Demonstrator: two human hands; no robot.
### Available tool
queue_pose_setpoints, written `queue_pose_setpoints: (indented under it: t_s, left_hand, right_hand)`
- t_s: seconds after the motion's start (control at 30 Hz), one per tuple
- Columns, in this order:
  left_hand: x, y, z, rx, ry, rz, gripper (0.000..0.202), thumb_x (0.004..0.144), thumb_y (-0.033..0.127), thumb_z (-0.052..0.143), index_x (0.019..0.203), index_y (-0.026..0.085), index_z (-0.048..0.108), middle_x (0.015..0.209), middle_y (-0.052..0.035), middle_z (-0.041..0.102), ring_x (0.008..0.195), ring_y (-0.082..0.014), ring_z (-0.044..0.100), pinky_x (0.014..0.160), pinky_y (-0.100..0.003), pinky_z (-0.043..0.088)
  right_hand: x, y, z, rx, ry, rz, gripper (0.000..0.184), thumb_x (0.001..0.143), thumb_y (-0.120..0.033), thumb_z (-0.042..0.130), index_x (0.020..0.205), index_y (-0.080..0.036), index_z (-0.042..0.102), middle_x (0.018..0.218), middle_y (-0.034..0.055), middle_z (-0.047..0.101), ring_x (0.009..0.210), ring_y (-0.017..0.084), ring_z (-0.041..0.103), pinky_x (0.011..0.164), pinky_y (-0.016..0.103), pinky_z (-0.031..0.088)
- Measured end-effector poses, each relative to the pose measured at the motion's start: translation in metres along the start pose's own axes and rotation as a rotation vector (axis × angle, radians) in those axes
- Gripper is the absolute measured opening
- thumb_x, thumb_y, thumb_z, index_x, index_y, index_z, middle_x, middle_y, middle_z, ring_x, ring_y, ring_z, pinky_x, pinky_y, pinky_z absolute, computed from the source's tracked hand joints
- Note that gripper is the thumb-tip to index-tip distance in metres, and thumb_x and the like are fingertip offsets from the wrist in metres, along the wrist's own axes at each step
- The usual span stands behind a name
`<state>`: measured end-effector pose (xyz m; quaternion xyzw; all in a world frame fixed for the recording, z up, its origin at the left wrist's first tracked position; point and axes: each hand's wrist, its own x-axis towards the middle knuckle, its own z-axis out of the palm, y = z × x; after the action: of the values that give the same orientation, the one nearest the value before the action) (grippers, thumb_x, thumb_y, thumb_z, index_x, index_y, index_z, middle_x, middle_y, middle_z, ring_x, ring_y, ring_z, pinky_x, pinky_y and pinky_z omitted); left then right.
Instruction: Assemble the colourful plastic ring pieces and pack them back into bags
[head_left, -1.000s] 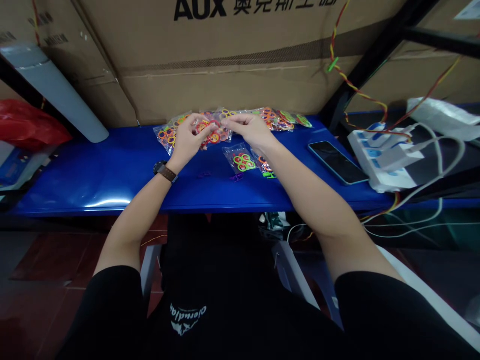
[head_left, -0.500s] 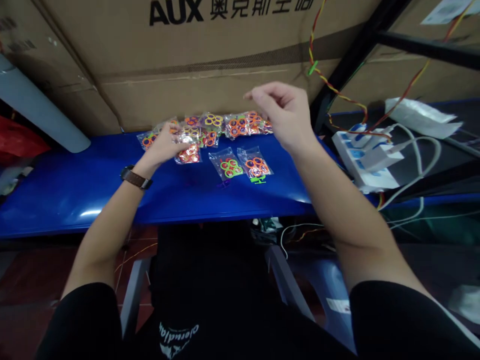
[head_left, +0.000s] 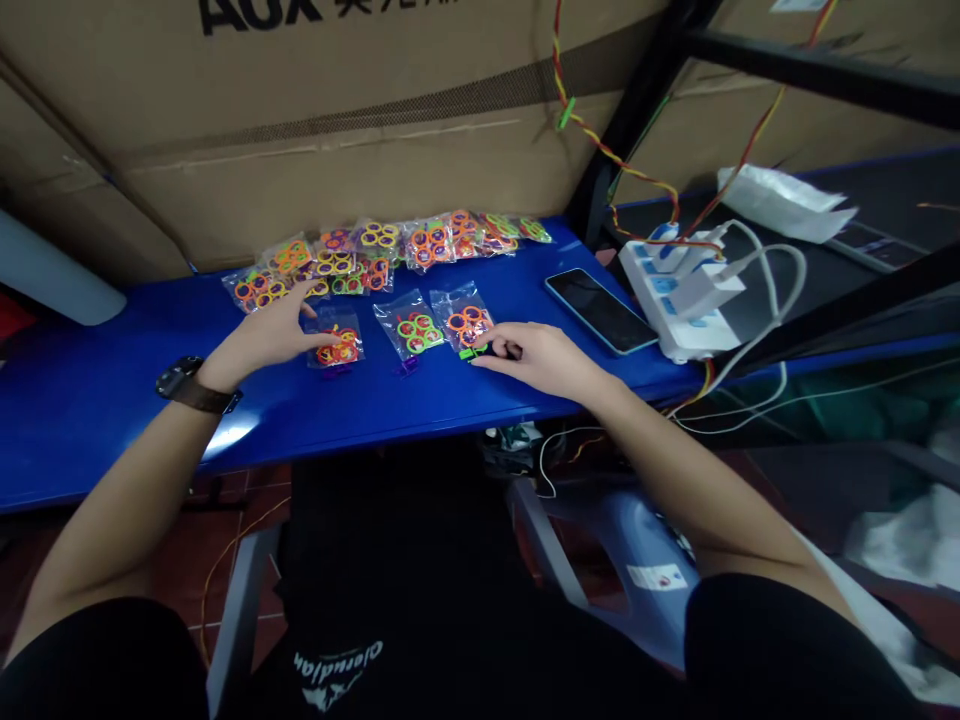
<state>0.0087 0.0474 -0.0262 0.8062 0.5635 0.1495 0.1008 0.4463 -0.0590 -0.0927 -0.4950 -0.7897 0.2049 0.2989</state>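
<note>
My left hand (head_left: 262, 330) has its thumb and fingers apart, its thumb at a clear packet of red and yellow rings (head_left: 339, 346). At the right packet of orange rings (head_left: 466, 318), my right hand (head_left: 536, 358) pinches a small green plastic piece (head_left: 471, 353) at the lower edge. Between the hands lies a packet of green rings (head_left: 420, 332), with a small purple plastic piece (head_left: 406, 367) below it. Another purple piece (head_left: 337, 371) lies under the left packet.
A row of several ring packets (head_left: 379, 237) runs along the back of the blue table (head_left: 285, 410), against a large cardboard box (head_left: 360, 90). To the right lie a phone (head_left: 600, 310) and a white power strip (head_left: 675, 300) with plugged-in cables. A grey tube (head_left: 60, 265) leans at the left.
My right hand has come down from the air to the green piece by the orange packet. My left hand has moved nearer, and the red-and-yellow packet now lies in front of the row.
</note>
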Motion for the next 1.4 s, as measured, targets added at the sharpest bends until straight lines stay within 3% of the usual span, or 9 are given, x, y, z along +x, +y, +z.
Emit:
queue_pose_setpoints:
  t_s: [0.2, 0.3, 0.43, 0.53, 0.6, 0.73, 1.03, 1.2, 1.4]
  left_hand:
    - [0.026, 0.048, 0.014, -0.07, 0.173, 0.095, 0.055, 0.084, 0.053, 0.094, 0.13, 0.026, 0.084, 0.122, -0.0158, 0.084, 0.108, -0.0349, 0.075, 0.103, -0.049, 0.057]
    - [0.062, 0.086, 0.039, -0.187, 0.09, 0.147, 0.027, 0.081, 0.05, 0.094, 0.093, 0.027, 0.086, 0.095, -0.0096, 0.082, 0.09, -0.0298, 0.072, 0.094, -0.046, 0.057]
    - [0.111, 0.131, 0.071, -0.201, -0.026, 0.202, 0.034, 0.082, 0.051, 0.092, 0.065, 0.027, 0.075, 0.064, -0.0038, 0.066, 0.069, -0.024, 0.061, 0.083, -0.043, 0.057]
    - [0.129, 0.15, 0.088, -0.166, -0.112, 0.192, 0.033, 0.083, 0.04, 0.089, 0.06, 0.025, 0.072, 0.063, -0.0044, 0.068, 0.067, -0.0236, 0.062, 0.085, -0.045, 0.057]
    - [0.13, 0.156, 0.095, -0.186, -0.138, 0.195, 0.02, 0.081, 0.025, 0.086, 0.063, 0.024, 0.074, 0.067, -0.005, 0.073, 0.071, -0.0239, 0.067, 0.086, -0.045, 0.058]
    - [0.115, 0.165, 0.088, -0.45, -0.139, 0.287, 0.013, 0.083, 0.013, 0.076, 0.075, 0.022, 0.076, 0.081, -0.0058, 0.081, 0.08, -0.0209, 0.074, 0.085, -0.039, 0.061]
    - [0.042, 0.154, 0.024, -0.852, 0.005, 0.253, 0.017, 0.105, 0.028, 0.079, 0.097, 0.023, 0.066, 0.093, -0.0067, 0.085, 0.094, -0.0208, 0.088, 0.085, -0.037, 0.071]
    - [-0.001, 0.133, 0.012, -0.85, 0.112, 0.192, 0.023, 0.108, 0.039, 0.077, 0.095, 0.024, 0.064, 0.092, -0.0108, 0.086, 0.091, -0.0259, 0.089, 0.077, -0.041, 0.073]
    - [-0.042, 0.121, 0.006, -0.888, 0.074, 0.16, 0.021, 0.104, 0.042, 0.079, 0.099, 0.025, 0.067, 0.085, -0.0056, 0.083, 0.073, -0.0195, 0.081, 0.065, -0.034, 0.065]
  right_hand:
    - [-0.013, -0.006, 0.0, 0.133, 0.049, -0.006, 0.044, 0.101, -0.074, 0.079, 0.1, -0.031, 0.084, 0.096, 0.0043, 0.071, 0.076, 0.022, 0.062, 0.074, 0.042, 0.051]
    - [-0.02, -0.006, 0.001, 0.157, 0.061, -0.002, 0.041, 0.101, -0.073, 0.08, 0.099, -0.032, 0.084, 0.106, 0.0065, 0.072, 0.08, 0.023, 0.064, 0.075, 0.044, 0.054]
    - [-0.024, -0.003, 0.002, 0.147, 0.149, 0.01, 0.038, 0.096, -0.068, 0.087, 0.107, -0.032, 0.08, 0.104, 0.0052, 0.069, 0.074, 0.022, 0.055, 0.073, 0.043, 0.053]
    - [-0.022, -0.002, 0.003, 0.094, 0.165, 0.038, 0.045, 0.096, -0.063, 0.088, 0.127, -0.031, 0.078, 0.109, 0.0063, 0.071, 0.078, 0.024, 0.06, 0.077, 0.043, 0.054]
    - [-0.021, -0.003, 0.004, 0.046, 0.136, 0.05, 0.038, 0.099, -0.062, 0.085, 0.121, -0.031, 0.081, 0.116, 0.0087, 0.074, 0.083, 0.025, 0.066, 0.081, 0.044, 0.055]
    - [-0.021, -0.006, 0.004, 0.039, 0.141, 0.051, 0.033, 0.103, -0.063, 0.08, 0.101, -0.03, 0.08, 0.11, 0.0081, 0.077, 0.08, 0.025, 0.065, 0.078, 0.043, 0.054]
    - [-0.022, -0.01, 0.007, 0.269, 0.331, 0.102, 0.035, 0.09, -0.066, 0.09, 0.093, -0.032, 0.081, 0.08, 0.0023, 0.074, 0.071, 0.025, 0.065, 0.074, 0.046, 0.056]
    - [-0.014, -0.061, 0.018, 0.538, 0.498, 0.028, 0.032, 0.091, -0.063, 0.089, 0.103, -0.035, 0.081, 0.107, 0.007, 0.084, 0.081, 0.028, 0.079, 0.079, 0.052, 0.065]
    - [0.025, -0.122, 0.021, 0.269, 0.424, -0.195, 0.024, 0.106, -0.061, 0.074, 0.11, -0.039, 0.083, 0.12, 0.007, 0.083, 0.101, 0.03, 0.077, 0.088, 0.053, 0.065]
